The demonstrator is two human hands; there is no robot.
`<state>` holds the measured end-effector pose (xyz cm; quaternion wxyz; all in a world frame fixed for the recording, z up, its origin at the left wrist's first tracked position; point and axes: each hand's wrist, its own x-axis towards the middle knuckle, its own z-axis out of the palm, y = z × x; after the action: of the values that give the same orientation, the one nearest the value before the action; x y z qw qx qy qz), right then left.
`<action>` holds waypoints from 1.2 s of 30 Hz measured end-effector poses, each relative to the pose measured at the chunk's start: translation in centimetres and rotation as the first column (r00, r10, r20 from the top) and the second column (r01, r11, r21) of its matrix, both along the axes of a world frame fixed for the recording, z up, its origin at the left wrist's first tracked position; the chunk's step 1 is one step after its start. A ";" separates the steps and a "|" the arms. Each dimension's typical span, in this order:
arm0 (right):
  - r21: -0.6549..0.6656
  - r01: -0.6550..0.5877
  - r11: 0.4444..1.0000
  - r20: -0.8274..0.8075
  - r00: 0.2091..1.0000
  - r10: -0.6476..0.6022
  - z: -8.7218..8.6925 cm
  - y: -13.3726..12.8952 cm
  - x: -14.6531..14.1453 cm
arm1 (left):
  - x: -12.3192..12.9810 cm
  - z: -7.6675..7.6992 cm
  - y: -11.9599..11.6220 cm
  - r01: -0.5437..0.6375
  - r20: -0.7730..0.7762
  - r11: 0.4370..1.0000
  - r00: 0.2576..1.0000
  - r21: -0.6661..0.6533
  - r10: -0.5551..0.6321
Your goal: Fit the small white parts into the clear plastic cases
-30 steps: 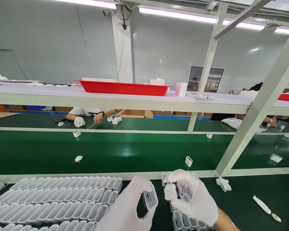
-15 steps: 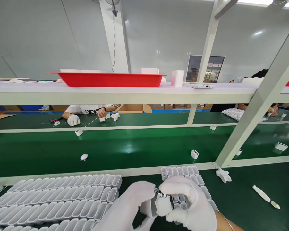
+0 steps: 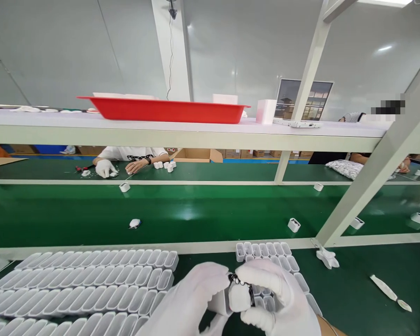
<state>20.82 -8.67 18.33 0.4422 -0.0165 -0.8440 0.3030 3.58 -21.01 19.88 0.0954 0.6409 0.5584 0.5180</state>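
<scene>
Both my hands wear white gloves and meet low in the middle of the head view. My left hand [image 3: 196, 294] is closed around a smooth white plastic housing [image 3: 218, 303]. Pinched between the thumb and fingers of my right hand [image 3: 279, 294] is a small white block with black parts [image 3: 239, 297]. The block sits right against the open end of the housing; whether it is partly inside, I cannot tell. Rows of open white housings [image 3: 108, 280] stand left of my hands. Behind my right hand is another group of white housings [image 3: 283, 261], partly hidden.
Beyond the bench runs a green conveyor belt [image 3: 189, 228] with several white pieces on it. A slanted metal post [image 3: 363, 186] rises at right. A red tray [image 3: 171, 111] sits on the shelf overhead. A co-worker's gloved hand [image 3: 105, 169] is across the belt. A white-handled tool [image 3: 384, 287] lies at right.
The pieces on the belt have shifted right, and the view has turned slightly. The co-worker's bare hand has moved left, away from the white pieces. My hands keep nearly the same pose.
</scene>
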 end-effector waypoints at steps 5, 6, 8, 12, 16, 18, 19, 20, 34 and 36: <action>0.099 0.125 0.987 -0.021 0.992 -0.123 0.2 -0.4 0.0 | 0.2 -0.3 0.4 -0.031 0.011 0.999 0.999 -0.009 0.031; 0.113 0.129 0.985 -0.015 0.992 -0.128 0.2 -0.4 0.0 | 0.2 -0.3 0.3 -0.033 -0.002 0.999 0.999 -0.007 0.033; 0.140 0.128 0.982 0.005 0.991 -0.130 0.1 -0.3 -0.1 | 0.2 -0.4 0.2 -0.028 -0.056 1.000 0.998 -0.013 0.027; 0.185 0.117 0.976 0.045 0.991 -0.127 -0.3 0.0 -0.4 | 0.2 -0.6 0.0 -0.062 -0.185 0.997 0.981 -0.036 0.054; 0.375 0.191 0.907 0.072 0.970 -0.234 -0.4 0.2 -0.6 | 0.1 -0.5 0.4 -0.016 -0.179 1.000 0.984 0.006 0.017; 0.488 0.228 0.842 0.075 0.951 -0.301 -0.7 0.3 -0.6 | 0.1 -0.4 0.5 -0.012 -0.149 1.000 0.989 0.023 0.015; 0.524 0.231 0.819 0.080 0.945 -0.317 -0.9 0.4 -0.6 | 0.1 -0.5 0.6 -0.023 -0.135 0.999 0.990 0.025 0.026; 0.545 0.227 0.807 0.090 0.941 -0.326 -1.2 0.4 -0.7 | 0.1 -0.6 0.6 -0.032 -0.121 0.999 0.992 0.026 0.035; -0.419 -0.078 0.905 0.281 0.936 0.211 -1.3 0.7 0.4 | 1.1 -1.3 1.1 0.127 0.136 0.990 0.982 0.057 -0.134; -0.582 -0.131 0.802 0.290 0.888 0.356 -1.3 0.8 0.2 | 1.2 -1.7 1.1 0.184 0.154 0.982 0.970 0.049 -0.190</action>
<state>21.03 -7.89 17.05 0.2003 -0.0906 -0.7864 0.5773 4.77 -19.91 18.17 0.1769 0.6490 0.4772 0.5655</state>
